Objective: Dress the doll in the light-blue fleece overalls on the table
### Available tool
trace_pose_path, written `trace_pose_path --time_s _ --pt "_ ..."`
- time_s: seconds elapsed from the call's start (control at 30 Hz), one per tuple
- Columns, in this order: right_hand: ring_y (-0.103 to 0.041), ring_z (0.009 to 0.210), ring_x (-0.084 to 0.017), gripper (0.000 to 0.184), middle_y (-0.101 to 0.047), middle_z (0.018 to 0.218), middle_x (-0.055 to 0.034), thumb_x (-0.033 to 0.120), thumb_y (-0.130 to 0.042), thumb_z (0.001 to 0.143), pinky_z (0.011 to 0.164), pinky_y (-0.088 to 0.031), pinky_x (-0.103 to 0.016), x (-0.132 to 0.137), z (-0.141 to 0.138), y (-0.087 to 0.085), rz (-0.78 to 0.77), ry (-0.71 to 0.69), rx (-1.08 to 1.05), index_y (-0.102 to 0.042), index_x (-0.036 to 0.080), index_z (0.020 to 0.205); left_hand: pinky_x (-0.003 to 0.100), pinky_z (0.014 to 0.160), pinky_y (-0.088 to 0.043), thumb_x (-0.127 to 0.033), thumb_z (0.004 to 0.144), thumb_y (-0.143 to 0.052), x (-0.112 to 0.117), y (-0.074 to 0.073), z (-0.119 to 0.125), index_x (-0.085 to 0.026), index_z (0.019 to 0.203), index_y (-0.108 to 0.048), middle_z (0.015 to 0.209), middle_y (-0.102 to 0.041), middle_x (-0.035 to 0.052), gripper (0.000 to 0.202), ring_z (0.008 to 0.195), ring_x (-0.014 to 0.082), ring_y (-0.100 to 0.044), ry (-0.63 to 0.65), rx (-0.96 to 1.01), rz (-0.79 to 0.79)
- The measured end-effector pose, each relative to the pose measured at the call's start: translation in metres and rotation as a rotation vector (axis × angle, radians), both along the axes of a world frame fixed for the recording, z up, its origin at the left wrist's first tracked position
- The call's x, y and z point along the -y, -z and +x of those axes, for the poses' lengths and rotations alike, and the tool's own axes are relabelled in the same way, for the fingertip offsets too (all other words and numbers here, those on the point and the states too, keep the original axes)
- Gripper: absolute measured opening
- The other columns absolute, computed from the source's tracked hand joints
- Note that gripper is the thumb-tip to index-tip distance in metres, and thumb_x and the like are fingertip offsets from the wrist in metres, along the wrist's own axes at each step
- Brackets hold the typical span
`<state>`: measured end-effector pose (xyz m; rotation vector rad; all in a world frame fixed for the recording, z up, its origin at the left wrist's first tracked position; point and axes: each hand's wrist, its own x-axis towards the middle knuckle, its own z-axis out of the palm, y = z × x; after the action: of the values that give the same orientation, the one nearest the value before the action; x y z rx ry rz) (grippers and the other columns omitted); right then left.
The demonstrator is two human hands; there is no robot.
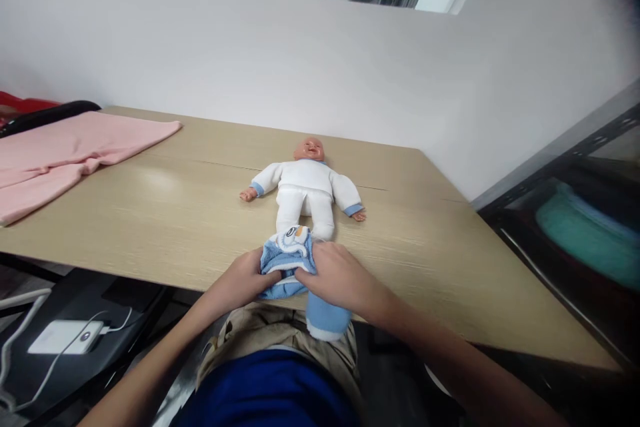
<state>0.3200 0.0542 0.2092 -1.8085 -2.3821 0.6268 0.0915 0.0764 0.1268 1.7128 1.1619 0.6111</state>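
A baby doll (306,181) lies face up on the wooden table, its head toward the wall and its legs toward me. It has a white cloth body, blue cuffs and arms spread to the sides. At the doll's feet I hold small blue doll trousers (287,255) with white trim and a printed patch. My left hand (249,275) is closed on the left edge of the cloth, thumb on the near side. My right hand (336,273) grips the other edge. A blue tube-like leg (327,315) with a white cuff hangs below it, past the table edge. The doll's feet are hidden.
Pink cloth (75,150) is spread over the table's left end, near a black-rimmed red container (30,107). A white wall (320,67) rises behind the table (200,233). Below left, a white device (67,337) with cables sits on a dark surface. A dark rack (560,153) stands right.
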Motion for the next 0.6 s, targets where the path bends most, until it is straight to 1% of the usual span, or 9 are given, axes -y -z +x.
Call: trace_pose_path --time_s 0.07,0.13,0.27,0.33,0.4,0.47,0.53,0.6 --pt "-0.074 0.093 -0.031 0.021 -0.083 0.103 -0.0171 0.033 -0.069 0.104 0.077 -0.045 -0.037 0.003 -0.004 -0.005 -0.001 0.011 0.089 -0.077 0.016 0.092 0.036 0.084 -0.053 -0.041 0.091 -0.072 -0.001 -0.003 0.000 -0.021 0.097 -0.075 0.103 -0.085 0.0052 0.021 0.096 0.0320 -0.076 0.027 -0.057 -0.008" --pt "-0.075 0.091 -0.031 0.025 -0.084 0.099 -0.0175 0.036 -0.071 0.103 0.073 -0.043 -0.037 0.001 -0.004 -0.006 0.000 -0.006 0.105 -0.078 0.015 0.089 0.035 0.078 -0.050 -0.041 0.089 -0.072 -0.002 -0.005 0.002 -0.021 0.089 -0.072 0.097 -0.083 0.0040 0.019 0.091 0.0304 -0.074 0.052 -0.103 0.009" --pt "-0.074 0.078 -0.028 0.026 -0.084 0.088 -0.0145 0.037 -0.074 0.099 0.066 -0.039 -0.036 -0.009 -0.003 0.001 -0.022 -0.050 0.097 -0.080 0.017 0.084 0.035 0.074 -0.046 -0.045 0.087 -0.072 -0.006 -0.004 0.007 -0.023 0.082 -0.068 0.089 -0.081 0.0049 0.023 0.085 0.0310 -0.072 0.085 -0.161 0.066" --pt "-0.075 0.078 -0.029 0.028 -0.083 0.087 -0.0160 0.039 -0.075 0.099 0.066 -0.043 -0.036 -0.012 -0.003 0.005 -0.023 -0.042 0.141 -0.082 0.017 0.084 0.036 0.075 -0.048 -0.046 0.085 -0.074 -0.008 0.000 0.007 -0.024 0.081 -0.067 0.088 -0.081 0.0062 0.023 0.084 0.0319 -0.071 0.070 -0.168 0.081" --pt "-0.077 0.083 -0.033 0.031 -0.083 0.090 -0.0189 0.042 -0.075 0.100 0.072 -0.050 -0.038 -0.012 -0.005 0.007 -0.001 -0.043 0.188 -0.084 0.015 0.087 0.039 0.081 -0.052 -0.048 0.084 -0.075 -0.010 0.004 0.005 -0.024 0.086 -0.070 0.095 -0.083 0.0088 0.024 0.090 0.0345 -0.073 0.048 -0.154 0.081" --pt "-0.078 0.101 -0.037 0.027 -0.085 0.102 -0.0214 0.039 -0.076 0.101 0.086 -0.057 -0.042 -0.011 -0.006 0.008 0.052 -0.076 0.216 -0.085 0.014 0.096 0.043 0.092 -0.055 -0.050 0.087 -0.075 -0.009 0.006 0.003 -0.023 0.100 -0.075 0.111 -0.086 0.0123 0.030 0.103 0.0384 -0.075 0.043 -0.111 0.068" --pt "-0.075 0.121 -0.038 0.021 -0.084 0.120 -0.0217 0.032 -0.074 0.102 0.102 -0.057 -0.044 -0.010 -0.005 0.009 0.098 -0.127 0.212 -0.083 0.014 0.109 0.047 0.102 -0.055 -0.052 0.093 -0.073 -0.006 0.008 0.002 -0.022 0.114 -0.076 0.125 -0.085 0.0149 0.036 0.115 0.0411 -0.076 0.043 -0.081 0.060" --pt "-0.073 0.129 -0.038 0.023 -0.081 0.129 -0.0209 0.027 -0.071 0.103 0.110 -0.056 -0.045 -0.010 -0.004 0.013 0.096 -0.153 0.194 -0.080 0.014 0.119 0.048 0.105 -0.054 -0.052 0.098 -0.070 -0.003 0.009 0.003 -0.022 0.119 -0.076 0.128 -0.084 0.0157 0.037 0.117 0.0416 -0.076 0.033 -0.083 0.081"
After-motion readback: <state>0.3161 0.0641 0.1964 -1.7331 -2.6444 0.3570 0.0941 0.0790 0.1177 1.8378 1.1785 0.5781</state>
